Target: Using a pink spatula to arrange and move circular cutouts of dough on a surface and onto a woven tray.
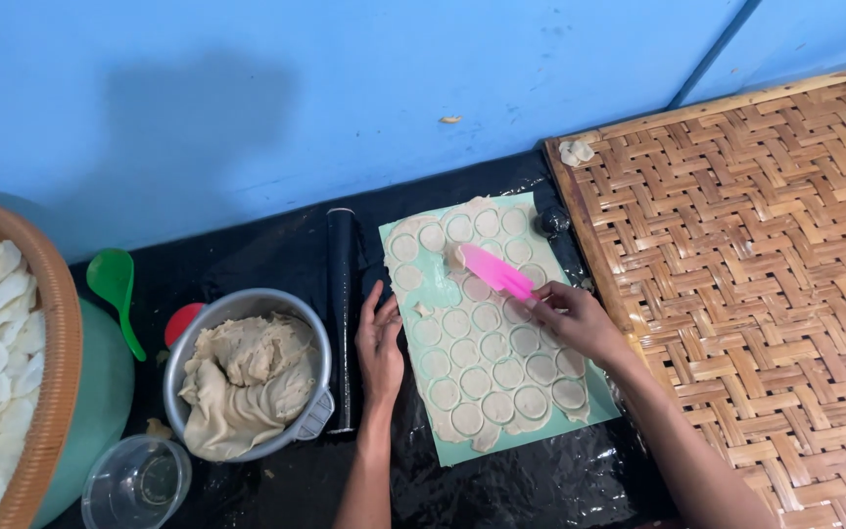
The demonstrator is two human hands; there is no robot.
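A person's right hand [572,318] closes its grip around the handle end of a flat pink plastic scraper [496,271], whose blade lies angled across a thin sheet of pale dough [482,338] scored into rows of round discs. The dough covers most of a smooth mint-green cutting mat [462,453], which rests on a glossy, wrinkled black plastic sheet [540,485] spread over the tabletop. A small lump of dough clings at the scraper's far tip, near the upper rows of circles. The left hand [380,348] lies flat, fingers together and holding nothing, palm down at the mat's left edge, partly on the black sheet. Just beside it, a dark cylindrical rolling pin [342,313] lies lengthwise. Left of that, a round metal bowl [198,343] holds a soft, folded mass of beige dough [247,382]. A green plastic spoon [116,289] and a red lid [181,321] lie behind the bowl; a clear plastic cup [136,483] stands in front. At far left, a woven basket [56,392] carries pale, thin cut pieces. To the right, a broad plaited bamboo tray [766,264] shows a coarse herringbone weave, against a blue painted wall [345,88].
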